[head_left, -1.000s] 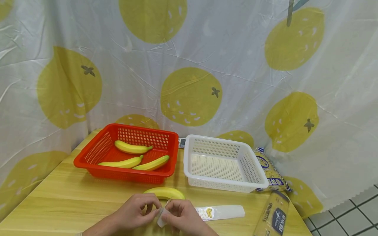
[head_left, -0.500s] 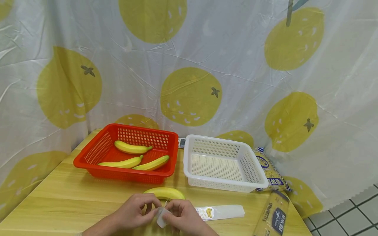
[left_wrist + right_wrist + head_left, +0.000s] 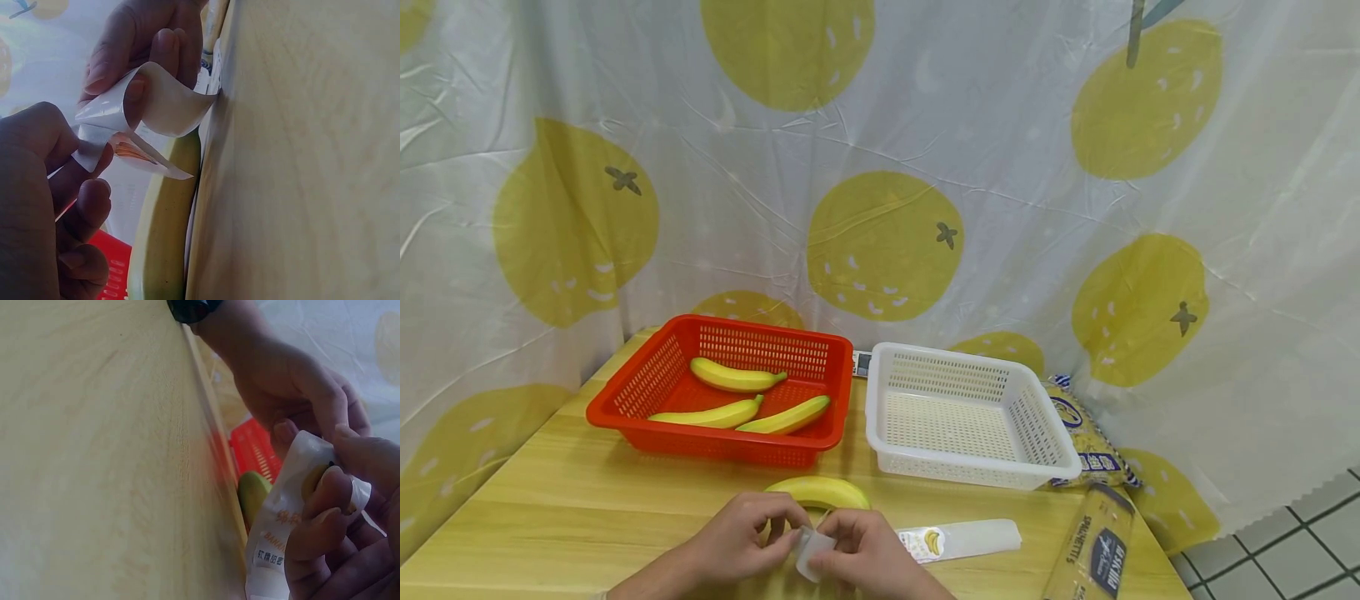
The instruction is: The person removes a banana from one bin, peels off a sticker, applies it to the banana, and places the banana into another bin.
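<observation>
Both your L hand & R hand pinch the label, so prob best peel slow, w/o creases.

Head view evenly bright, 2 wrist views dim, with soft blur on the tabletop.

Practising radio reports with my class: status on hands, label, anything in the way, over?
Left hand and right hand pinching label. Label curled. Banana on table just beyond; nothing seen blocking the label.
</observation>
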`<state>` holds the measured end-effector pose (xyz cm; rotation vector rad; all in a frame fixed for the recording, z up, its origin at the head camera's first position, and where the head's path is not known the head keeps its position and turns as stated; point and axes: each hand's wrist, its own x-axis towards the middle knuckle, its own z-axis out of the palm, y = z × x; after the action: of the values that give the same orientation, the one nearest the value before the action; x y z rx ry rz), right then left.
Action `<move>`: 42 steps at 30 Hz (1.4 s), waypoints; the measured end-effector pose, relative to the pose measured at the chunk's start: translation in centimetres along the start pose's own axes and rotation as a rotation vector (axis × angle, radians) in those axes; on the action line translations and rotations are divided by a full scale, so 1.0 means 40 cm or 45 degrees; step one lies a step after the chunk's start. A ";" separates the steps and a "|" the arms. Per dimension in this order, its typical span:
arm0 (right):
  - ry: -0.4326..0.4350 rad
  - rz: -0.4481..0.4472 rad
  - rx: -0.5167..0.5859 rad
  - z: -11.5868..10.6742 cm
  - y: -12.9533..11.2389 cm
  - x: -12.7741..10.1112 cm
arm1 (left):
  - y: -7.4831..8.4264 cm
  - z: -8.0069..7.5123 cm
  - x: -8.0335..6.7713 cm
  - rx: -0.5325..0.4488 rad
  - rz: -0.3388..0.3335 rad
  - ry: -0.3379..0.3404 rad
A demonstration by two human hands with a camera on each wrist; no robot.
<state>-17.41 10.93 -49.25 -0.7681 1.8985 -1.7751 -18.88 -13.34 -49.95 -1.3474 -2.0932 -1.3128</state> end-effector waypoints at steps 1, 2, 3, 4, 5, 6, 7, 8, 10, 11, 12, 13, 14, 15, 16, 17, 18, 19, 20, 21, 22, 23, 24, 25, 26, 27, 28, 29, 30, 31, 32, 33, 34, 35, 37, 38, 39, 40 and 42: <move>0.013 0.008 -0.014 0.000 0.001 0.000 | 0.000 0.000 0.000 0.001 0.001 0.000; 0.025 0.015 -0.021 0.001 0.001 0.000 | -0.001 0.000 0.000 0.003 0.003 0.001; 0.036 0.019 -0.030 0.000 0.002 0.000 | -0.001 0.000 0.000 0.005 0.005 0.003; 0.043 0.020 -0.037 0.000 0.003 0.000 | -0.002 -0.001 -0.001 0.007 0.008 0.003; 0.049 0.020 -0.046 0.000 0.004 0.001 | -0.003 -0.001 -0.001 0.004 0.011 0.003; 0.051 0.018 -0.051 0.000 0.005 0.001 | -0.005 -0.001 -0.001 0.002 0.015 0.002; 0.050 0.017 -0.056 -0.001 0.005 0.001 | -0.005 -0.002 -0.001 0.001 0.019 0.002; 0.048 0.012 -0.062 -0.002 0.006 0.001 | -0.006 -0.002 -0.001 -0.001 0.023 0.003; 0.039 -0.006 -0.074 -0.003 0.005 0.000 | -0.007 -0.003 -0.001 -0.003 0.028 0.004; 0.035 -0.012 -0.074 -0.003 0.005 0.000 | -0.007 -0.003 0.000 -0.004 0.026 0.005; 0.030 -0.018 -0.072 -0.003 0.004 -0.001 | -0.006 -0.002 0.000 -0.002 0.026 0.006; 0.026 -0.022 -0.072 -0.003 0.004 -0.001 | -0.005 -0.002 0.000 -0.001 0.024 0.007; 0.022 -0.025 -0.071 -0.003 0.004 -0.001 | -0.005 -0.002 0.001 0.000 0.021 0.008; 0.020 -0.030 -0.072 -0.004 0.005 -0.001 | -0.004 -0.002 0.001 0.000 0.019 0.009; 0.021 -0.035 -0.076 -0.004 0.005 -0.001 | -0.004 -0.002 0.001 0.000 0.018 0.010; 0.019 -0.035 -0.076 -0.005 0.006 -0.001 | -0.003 -0.003 0.001 0.000 0.015 0.009; 0.018 -0.039 -0.082 -0.005 0.007 -0.001 | -0.003 -0.003 0.001 -0.001 0.017 0.009; 0.018 -0.040 -0.086 -0.006 0.008 0.000 | -0.003 -0.003 0.001 -0.003 0.019 0.009; 0.019 -0.044 -0.091 -0.007 0.009 0.000 | -0.003 -0.003 0.001 -0.006 0.021 0.009; 0.020 -0.046 -0.096 -0.007 0.010 0.001 | -0.003 -0.004 0.002 -0.009 0.024 0.008; 0.021 -0.044 -0.096 -0.008 0.010 0.001 | -0.003 -0.004 0.002 -0.017 0.027 0.006; 0.021 -0.040 -0.094 -0.008 0.010 0.001 | -0.003 -0.004 0.002 -0.024 0.030 0.003; 0.024 -0.040 -0.097 -0.008 0.011 0.001 | -0.003 -0.004 0.002 -0.032 0.031 0.001; 0.027 -0.037 -0.100 -0.008 0.011 0.001 | -0.003 -0.004 0.002 -0.037 0.032 0.001; 0.030 -0.035 -0.104 -0.008 0.010 0.000 | -0.004 -0.004 0.002 -0.040 0.034 0.001; 0.034 -0.033 -0.107 -0.008 0.010 0.000 | -0.004 -0.004 0.002 -0.043 0.034 0.001; 0.039 -0.032 -0.111 -0.009 0.009 0.000 | -0.004 -0.004 0.002 -0.043 0.037 0.003; 0.042 -0.030 -0.114 -0.009 0.009 0.000 | -0.005 -0.005 0.002 -0.038 0.039 0.006; 0.044 -0.028 -0.119 -0.009 0.008 -0.001 | -0.005 -0.005 0.002 -0.034 0.040 0.009; 0.045 -0.028 -0.120 -0.009 0.007 -0.001 | -0.005 -0.005 0.002 -0.029 0.043 0.011; 0.045 -0.025 -0.119 -0.009 0.007 -0.001 | -0.006 -0.005 0.002 -0.024 0.044 0.013; 0.046 -0.027 -0.122 -0.009 0.006 -0.001 | -0.006 -0.005 0.001 -0.019 0.044 0.014; 0.048 -0.025 -0.121 -0.008 0.006 -0.001 | -0.006 -0.005 0.001 -0.015 0.043 0.013; 0.049 -0.019 -0.121 -0.008 0.005 -0.001 | -0.006 -0.006 0.001 -0.013 0.038 0.012; 0.060 -0.004 -0.123 -0.007 0.004 -0.001 | -0.006 -0.005 0.000 -0.006 0.028 0.010; 0.066 0.006 -0.126 -0.006 0.003 -0.001 | -0.006 -0.005 0.000 -0.005 0.024 0.008; 0.076 0.014 -0.131 -0.005 0.003 -0.001 | -0.006 -0.005 -0.001 -0.001 0.021 0.006; 0.083 0.023 -0.134 -0.005 0.002 -0.001 | -0.006 -0.005 -0.001 -0.001 0.018 0.004; 0.099 0.026 -0.148 -0.004 0.001 -0.001 | -0.006 -0.006 -0.001 0.008 0.014 0.002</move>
<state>-17.47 11.08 -49.27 -0.7260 2.0681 -1.7178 -19.12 -13.60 -49.96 -1.3532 -2.0840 -1.3010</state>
